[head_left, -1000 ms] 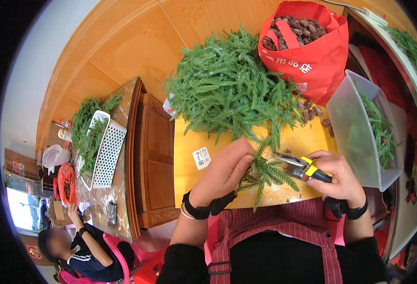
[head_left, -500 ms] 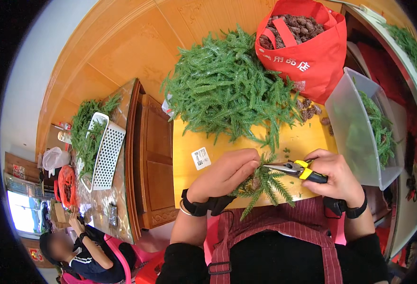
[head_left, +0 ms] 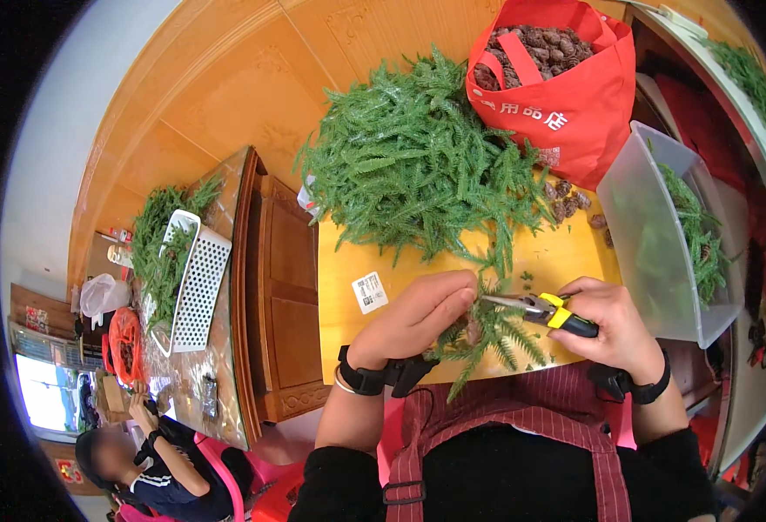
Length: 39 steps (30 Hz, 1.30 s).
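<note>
My left hand point(head_left: 426, 315) is closed round the top of a green artificial pine sprig point(head_left: 496, 332), whose needles hang down over the table's near edge. A brown pine cone point(head_left: 473, 331) shows among its needles. In my right hand point(head_left: 611, 324) are long-nose pliers point(head_left: 566, 315) with yellow and black handles. Their jaws point left and reach the sprig's stem beside my left fingertips; the exact grip of the tips is hidden by needles. Beyond my hands lies a large heap of green pine sprigs point(head_left: 418, 165) on the yellow table point(head_left: 348, 335).
A red bag point(head_left: 566, 122) full of pine cones stands at the back right, with loose pine cones point(head_left: 566, 200) below it. A clear plastic bin point(head_left: 653, 261) with sprigs leans at the right. Leftward, a co-worker point(head_left: 170, 470) sits by another table holding a white basket point(head_left: 200, 287).
The sprig has swung slightly to the right and turned a little in my left hand. The pliers have hardly moved.
</note>
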{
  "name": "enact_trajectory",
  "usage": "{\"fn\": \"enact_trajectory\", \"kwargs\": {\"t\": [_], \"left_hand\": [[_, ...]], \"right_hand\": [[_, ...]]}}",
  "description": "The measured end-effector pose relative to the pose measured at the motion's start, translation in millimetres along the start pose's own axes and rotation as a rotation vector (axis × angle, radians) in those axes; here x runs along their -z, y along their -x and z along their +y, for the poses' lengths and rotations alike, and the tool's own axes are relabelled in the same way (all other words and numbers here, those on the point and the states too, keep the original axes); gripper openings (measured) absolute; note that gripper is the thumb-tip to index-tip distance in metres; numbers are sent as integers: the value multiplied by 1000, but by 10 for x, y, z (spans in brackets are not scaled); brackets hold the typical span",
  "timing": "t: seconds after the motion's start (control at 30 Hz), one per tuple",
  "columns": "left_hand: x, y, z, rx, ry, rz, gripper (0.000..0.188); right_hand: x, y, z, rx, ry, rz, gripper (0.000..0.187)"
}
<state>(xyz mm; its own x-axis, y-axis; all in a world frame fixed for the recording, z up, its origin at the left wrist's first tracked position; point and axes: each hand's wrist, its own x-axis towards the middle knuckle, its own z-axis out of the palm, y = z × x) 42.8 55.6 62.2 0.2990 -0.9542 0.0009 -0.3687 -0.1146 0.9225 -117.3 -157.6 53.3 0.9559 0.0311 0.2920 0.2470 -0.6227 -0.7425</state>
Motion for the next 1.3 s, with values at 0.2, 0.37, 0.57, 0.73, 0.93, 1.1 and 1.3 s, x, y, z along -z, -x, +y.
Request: {"fn": "enact_trajectory", "kwargs": {"t": [0.2,0.37,0.57,0.73,0.93,1.1,1.3], "left_hand": [[-127,-36,37,-342,-348,694,49],[-501,-83,204,-416,-742,796,48],[-542,-182,60,-488,-683,902,40],[-527,-162,103,-405,-462,903,30],[-537,-137,76,-183,89,892,21],[-438,-129,82,-87,500,756,18],[-373,-114,-3,143,981,525,11]], "right_hand": [[-21,3,13,-120,34,79,22],[0,-42,-104,-129,34,105,21],[-13,-57,-150,-146,80,113,24],[15,-67,-178,-102,91,165,24],[11,-86,-159,-110,116,145,24],[19,-109,-171,-100,112,124,25],[9,-108,-160,-81,77,111,25]]}}
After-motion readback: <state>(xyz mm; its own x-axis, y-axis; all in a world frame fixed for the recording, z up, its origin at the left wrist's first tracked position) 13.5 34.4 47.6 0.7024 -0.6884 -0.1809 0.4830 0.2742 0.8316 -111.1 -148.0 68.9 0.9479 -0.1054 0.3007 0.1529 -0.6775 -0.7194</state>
